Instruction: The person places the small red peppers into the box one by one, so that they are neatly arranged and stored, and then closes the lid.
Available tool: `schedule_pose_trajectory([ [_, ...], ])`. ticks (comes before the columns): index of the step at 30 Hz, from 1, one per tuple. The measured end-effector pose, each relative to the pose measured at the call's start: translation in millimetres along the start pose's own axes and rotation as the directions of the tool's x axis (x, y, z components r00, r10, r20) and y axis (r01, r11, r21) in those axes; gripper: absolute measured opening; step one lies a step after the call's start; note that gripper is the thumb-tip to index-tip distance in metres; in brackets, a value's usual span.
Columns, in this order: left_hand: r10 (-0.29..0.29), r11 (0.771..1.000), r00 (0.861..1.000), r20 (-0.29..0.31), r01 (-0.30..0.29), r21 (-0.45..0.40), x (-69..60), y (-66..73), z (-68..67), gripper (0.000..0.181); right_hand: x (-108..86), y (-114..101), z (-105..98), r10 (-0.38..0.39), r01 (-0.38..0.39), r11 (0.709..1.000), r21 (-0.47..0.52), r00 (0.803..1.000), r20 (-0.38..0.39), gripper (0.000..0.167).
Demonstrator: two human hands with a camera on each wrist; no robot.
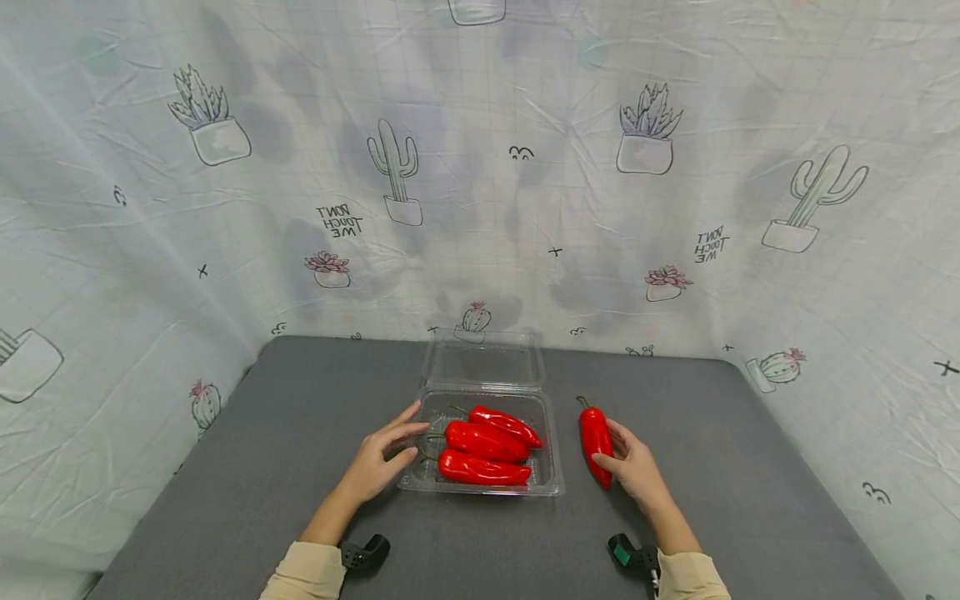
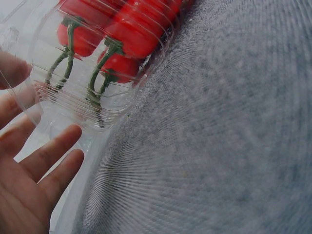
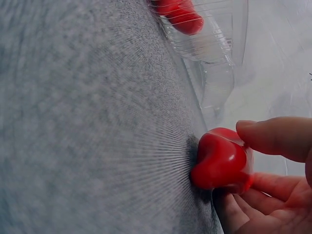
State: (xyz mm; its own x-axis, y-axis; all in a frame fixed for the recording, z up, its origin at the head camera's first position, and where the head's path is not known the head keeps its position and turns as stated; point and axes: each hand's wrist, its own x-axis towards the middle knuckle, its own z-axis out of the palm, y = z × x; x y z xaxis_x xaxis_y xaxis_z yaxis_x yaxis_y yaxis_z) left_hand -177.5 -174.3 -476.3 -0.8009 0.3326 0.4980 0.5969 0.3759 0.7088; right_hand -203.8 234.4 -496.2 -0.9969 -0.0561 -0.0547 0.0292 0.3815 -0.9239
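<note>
Three long red peppers (image 1: 483,442) with green stems lie side by side in a clear plastic clamshell box (image 1: 555,483), its lid (image 1: 483,362) folded back. My left hand (image 1: 378,458) is at the box's left wall, fingers spread and fairly straight; in the left wrist view that hand (image 2: 34,170) has some fingertips behind the clear plastic, near the stems. To the right of the box, another red pepper (image 1: 595,442) rests on the table, stem pointing away. My right hand (image 1: 633,467) holds it between thumb and fingers, seen end-on as a red pepper (image 3: 222,161) in the right wrist view.
A grey cloth-covered table (image 1: 315,400) carries everything. Behind and beside it hangs a pale curtain (image 1: 480,192) printed with potted cacti. A black wrist device (image 1: 365,552) sits by the left sleeve, and another black device (image 1: 632,552) by the right sleeve.
</note>
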Motion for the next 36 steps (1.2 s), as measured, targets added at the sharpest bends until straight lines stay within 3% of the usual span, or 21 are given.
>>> schedule_pose_trajectory([
  [17,-0.009,1.0,1.0,0.011,0.009,-0.025,-1.0,-2.2,1.4,0.035,0.2,-1,1,0.002,-0.001,0.998,0.055,1.0,-0.022,0.066],
  [29,-0.018,0.999,1.0,0.013,0.018,-0.029,-0.6,-0.9,-0.3,0.034,-1.6,-8,1,-0.097,0.094,0.977,0.193,0.995,0.007,0.064],
  [36,-0.01,1.0,1.0,0.008,0.011,-0.022,-1.0,-0.6,0.2,0.034,-1.0,-14,0,-0.178,0.167,0.961,0.22,0.984,0.031,0.061],
])
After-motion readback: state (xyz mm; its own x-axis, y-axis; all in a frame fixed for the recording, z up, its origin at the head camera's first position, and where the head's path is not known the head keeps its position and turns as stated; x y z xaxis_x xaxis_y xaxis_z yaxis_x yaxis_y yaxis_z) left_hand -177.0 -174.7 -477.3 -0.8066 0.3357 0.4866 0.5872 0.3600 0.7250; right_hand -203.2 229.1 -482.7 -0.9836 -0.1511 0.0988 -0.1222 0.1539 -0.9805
